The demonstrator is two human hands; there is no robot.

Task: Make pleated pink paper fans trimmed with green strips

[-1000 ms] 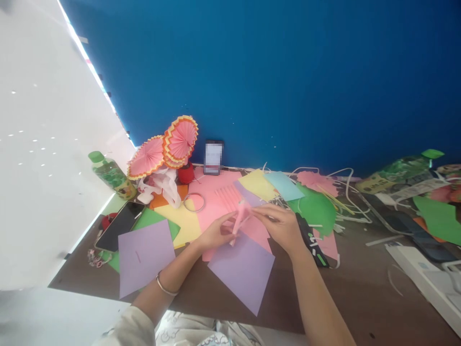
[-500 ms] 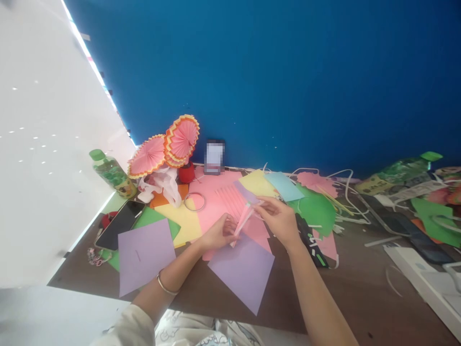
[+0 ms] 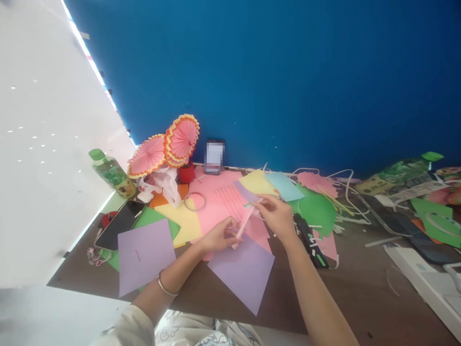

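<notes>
Near the middle of the surface [image 3: 353,288], both hands pinch a folded pink paper strip [image 3: 245,222]: the left hand [image 3: 219,235] grips its lower end, the right hand [image 3: 275,215] its upper end. At the left edge stands a capped green-topped bottle [image 3: 112,174] with greenish contents; another bottle [image 3: 399,170] lies near the far right corner.

Nothing legible anywhere on this desk. The green-capped bottle [image 3: 112,174] at the left carries a label, but its print is too small to make out. Same story with the bottle lying on its side [image 3: 398,173] at the right. The propped-up phone screen [image 3: 214,156] is blurred beyond reading.
</notes>
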